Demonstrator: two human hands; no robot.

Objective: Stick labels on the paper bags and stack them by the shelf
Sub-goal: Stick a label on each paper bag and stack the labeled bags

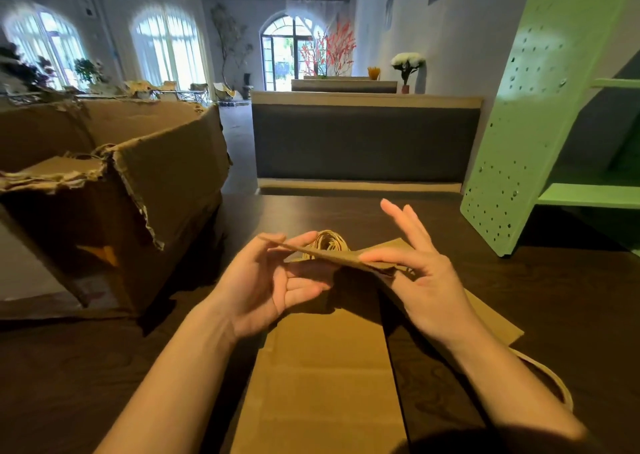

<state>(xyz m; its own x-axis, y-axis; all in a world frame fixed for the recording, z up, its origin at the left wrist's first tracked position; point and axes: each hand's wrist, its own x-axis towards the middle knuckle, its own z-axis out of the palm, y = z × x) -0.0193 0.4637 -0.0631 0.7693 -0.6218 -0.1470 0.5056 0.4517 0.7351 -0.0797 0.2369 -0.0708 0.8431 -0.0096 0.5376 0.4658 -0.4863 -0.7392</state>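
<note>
I hold a thin brown sheet [332,255], seen almost edge-on, above the dark table [571,297]. My left hand [273,280] pinches its left end between thumb and forefinger. My right hand [415,270] pinches its right end with the thumb on top, the other fingers spread upward. Behind the sheet the twisted paper handles [327,240] of a bag show. A flat brown paper bag [322,377] lies on the table under my hands. Another paper bag [491,318] lies under my right forearm, its handle [554,381] looping out at the right.
A large torn cardboard box [114,190] stands open at the left with more brown bags inside. A green perforated metal shelf [540,117] rises at the right, with its lower board [588,195] over the table. A padded bench back [363,141] faces me beyond the table.
</note>
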